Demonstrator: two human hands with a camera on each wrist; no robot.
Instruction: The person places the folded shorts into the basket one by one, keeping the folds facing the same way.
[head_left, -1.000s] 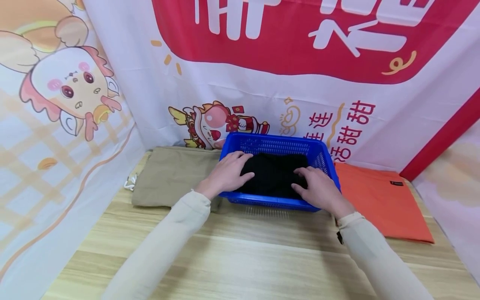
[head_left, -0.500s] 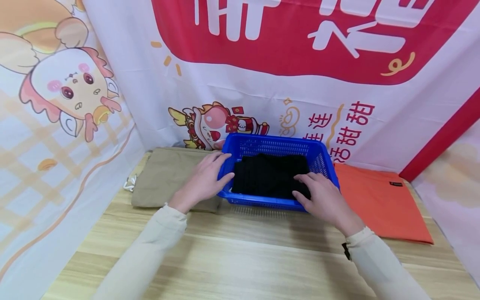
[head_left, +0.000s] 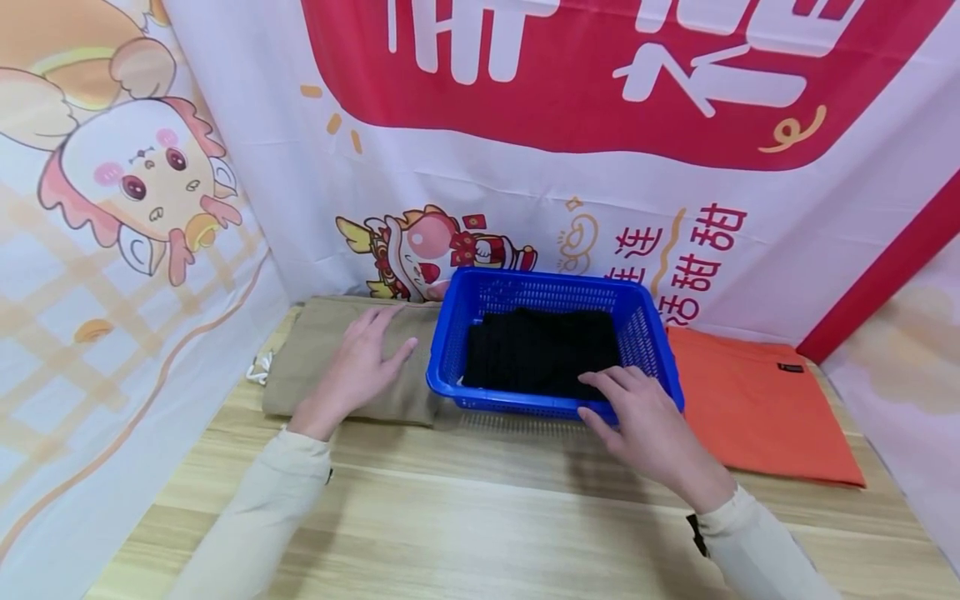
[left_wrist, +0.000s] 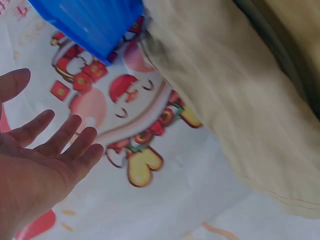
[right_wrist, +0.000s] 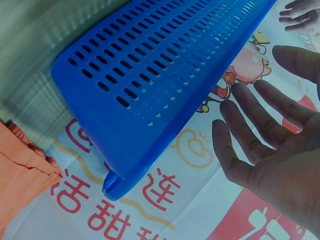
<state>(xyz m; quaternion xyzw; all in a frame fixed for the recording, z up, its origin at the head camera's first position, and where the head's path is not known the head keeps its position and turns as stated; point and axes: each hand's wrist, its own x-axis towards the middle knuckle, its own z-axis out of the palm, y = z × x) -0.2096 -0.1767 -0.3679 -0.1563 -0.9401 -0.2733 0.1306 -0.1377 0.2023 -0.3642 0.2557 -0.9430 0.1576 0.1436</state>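
Note:
A blue plastic basket (head_left: 442,367) with slotted sides stands against the back cloth, and a folded black garment (head_left: 540,350) lies inside it. To its left is a folded khaki garment (head_left: 405,392) with a white cord at its far end. My left hand (head_left: 360,367) hovers over this khaki garment, fingers spread and holding nothing; the left wrist view also shows them apart from it. Over the basket's front right rim is my right hand (head_left: 645,425), its fingers loosely bent and nothing in them. The right wrist view shows that hand (right_wrist: 280,145) apart from the basket wall.
A folded orange garment (head_left: 765,408) with a small black label lies right of the basket. Wood-grain tabletop (head_left: 480,517) extends in front. Printed cloth (head_left: 465,158) hangs as walls behind and at both sides.
My left hand has left the black garment and moved left, out of the basket, to above the khaki garment. My right hand has drawn back slightly toward me. The black garment stays in the basket.

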